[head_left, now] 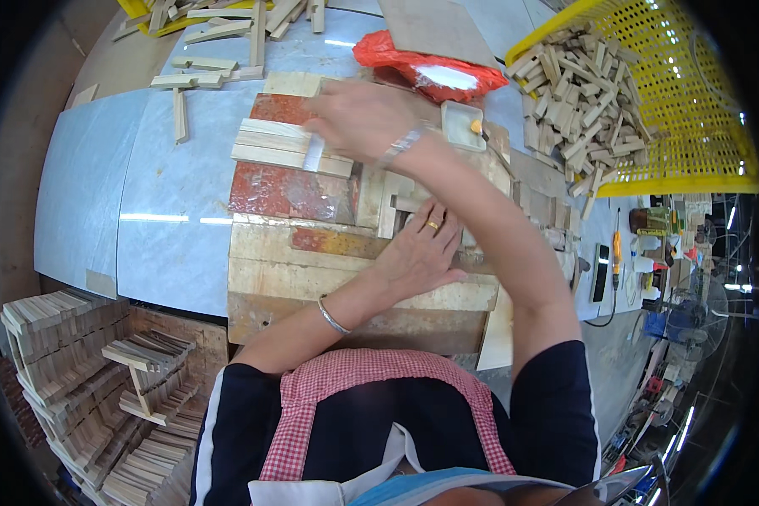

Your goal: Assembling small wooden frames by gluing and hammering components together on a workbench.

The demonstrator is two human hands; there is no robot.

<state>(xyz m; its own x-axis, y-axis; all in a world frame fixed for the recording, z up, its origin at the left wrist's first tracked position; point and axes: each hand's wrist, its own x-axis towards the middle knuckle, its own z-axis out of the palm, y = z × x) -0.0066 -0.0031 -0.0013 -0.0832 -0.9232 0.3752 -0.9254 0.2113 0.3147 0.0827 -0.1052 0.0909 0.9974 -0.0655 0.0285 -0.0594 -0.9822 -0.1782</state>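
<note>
My left hand (420, 250), with a ring on one finger, rests on a wooden work fixture (261, 244), its fingers bent over a small wooden piece (406, 203) and pressing it down. Next to that piece stands a short upright-lying wood block (387, 218). My right hand (358, 118) is smeared by motion above the fixture's far part. It is nearest to a row of pale wooden strips (270, 145) lying side by side across a red board (278, 190). Whether it holds anything cannot be made out.
A white dish (462, 126) with a yellow-tipped tool lies beyond my right forearm. Behind it are a red plastic bag (396, 57) and a yellow basket (691, 93) heaped with wood pieces. Loose sticks (180, 114) lie far left; stacked wooden parts (67, 337) stand near left.
</note>
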